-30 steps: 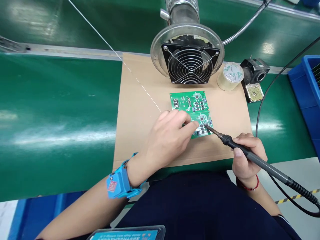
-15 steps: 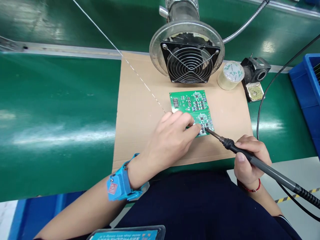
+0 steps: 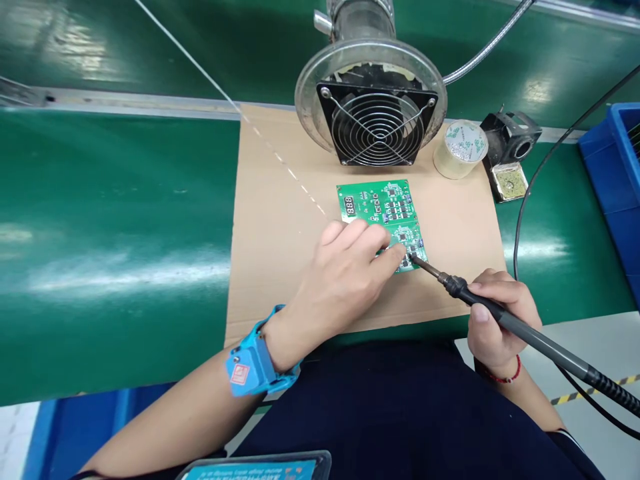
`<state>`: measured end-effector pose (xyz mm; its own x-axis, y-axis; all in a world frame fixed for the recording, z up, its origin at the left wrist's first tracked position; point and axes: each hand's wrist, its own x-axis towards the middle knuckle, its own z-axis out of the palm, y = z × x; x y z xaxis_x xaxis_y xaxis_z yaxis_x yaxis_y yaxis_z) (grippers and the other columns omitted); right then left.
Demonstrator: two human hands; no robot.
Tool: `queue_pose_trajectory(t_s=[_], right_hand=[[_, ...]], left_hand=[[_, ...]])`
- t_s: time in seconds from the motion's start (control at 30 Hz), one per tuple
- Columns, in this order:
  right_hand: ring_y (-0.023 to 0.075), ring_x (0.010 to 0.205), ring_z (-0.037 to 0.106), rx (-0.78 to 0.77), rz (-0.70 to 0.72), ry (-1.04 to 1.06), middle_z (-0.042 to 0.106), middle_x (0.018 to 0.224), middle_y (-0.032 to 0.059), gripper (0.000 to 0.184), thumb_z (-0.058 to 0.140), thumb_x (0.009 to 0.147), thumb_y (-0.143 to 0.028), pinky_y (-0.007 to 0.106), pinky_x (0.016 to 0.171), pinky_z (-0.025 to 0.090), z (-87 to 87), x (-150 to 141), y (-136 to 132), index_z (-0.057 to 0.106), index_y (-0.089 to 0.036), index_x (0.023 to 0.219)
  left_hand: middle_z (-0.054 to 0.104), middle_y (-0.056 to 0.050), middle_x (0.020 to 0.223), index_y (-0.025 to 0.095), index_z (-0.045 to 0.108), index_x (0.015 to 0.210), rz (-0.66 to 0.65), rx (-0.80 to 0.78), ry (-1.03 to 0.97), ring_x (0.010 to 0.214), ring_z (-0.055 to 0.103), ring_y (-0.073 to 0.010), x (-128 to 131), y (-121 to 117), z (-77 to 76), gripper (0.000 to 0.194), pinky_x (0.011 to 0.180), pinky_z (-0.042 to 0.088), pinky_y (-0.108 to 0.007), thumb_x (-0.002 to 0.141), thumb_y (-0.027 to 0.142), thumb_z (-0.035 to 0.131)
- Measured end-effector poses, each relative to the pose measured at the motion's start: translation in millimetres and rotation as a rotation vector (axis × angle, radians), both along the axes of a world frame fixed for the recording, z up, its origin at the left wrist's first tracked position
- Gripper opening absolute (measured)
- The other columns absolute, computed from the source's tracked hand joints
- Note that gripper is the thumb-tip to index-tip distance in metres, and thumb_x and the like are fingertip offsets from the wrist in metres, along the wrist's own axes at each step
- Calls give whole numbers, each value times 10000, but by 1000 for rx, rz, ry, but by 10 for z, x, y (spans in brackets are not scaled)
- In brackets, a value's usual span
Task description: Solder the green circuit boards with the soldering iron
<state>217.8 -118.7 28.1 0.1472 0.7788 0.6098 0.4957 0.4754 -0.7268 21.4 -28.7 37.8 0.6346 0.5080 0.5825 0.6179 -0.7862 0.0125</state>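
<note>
My right hand (image 3: 503, 320) grips a soldering iron (image 3: 533, 337) by its dark handle, and the iron's tip touches or nearly touches the near part of a green circuit board (image 3: 376, 200). Over the board's near left part, my left hand (image 3: 345, 277) is closed, thumb and forefinger pinched close to the tip. A thin silvery solder wire (image 3: 195, 63) runs from the upper left down into this hand; its end is hidden by the fingers. The board lies flat on a cardboard sheet (image 3: 280, 267), with a small digit display at its left.
A fume extractor fan (image 3: 380, 130) hangs just behind the board. To its right stand a roll of clear tape (image 3: 460, 150) and a black iron stand (image 3: 513, 143) with a sponge (image 3: 510, 182). A blue bin (image 3: 613, 187) is at the far right; a black cable (image 3: 525, 200) hangs nearby.
Since a second ago, the iron's tip and my right hand have shifted slightly toward me. My left fingertips have moved a little right, nearer the tip, with the wire still in them.
</note>
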Motion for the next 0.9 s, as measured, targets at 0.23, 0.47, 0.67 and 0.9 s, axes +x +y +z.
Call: queue_pose_trajectory(t_s=[0.23,0.47,0.67,0.9], right_hand=[[138,524,504,28,-6,57,563,654,-6,120,593,848,-224,308,461,407,15,40,2,658,-197,945],[136,489,477,-17,-73,257,511,586,-22,91,627,827,-288,304,447,359,-4,48,51,657,-202,833],[137,492,476,-22,-57,330,516,584,-22,92,644,809,-290,308,457,357,-31,49,23,663,-200,809],[120,507,480,-19,52,251,528,614,-20,80,620,835,-216,289,451,357,-71,64,-25,671,-167,873]], left_hand=[[575,-32,732,136,680,879,-44,-287,-153,620,525,-122,-51,-135,-20,205,531,410,-238,958,130,491],[572,-56,791,83,618,942,-94,-503,-260,706,574,-140,-32,-240,30,181,612,493,-240,906,29,449],[584,-70,770,139,610,791,7,-291,-152,716,553,-188,13,-192,9,176,603,465,-311,879,54,484],[571,-62,706,160,636,729,45,-184,-54,666,476,-204,54,-148,-7,243,568,383,-340,893,78,476]])
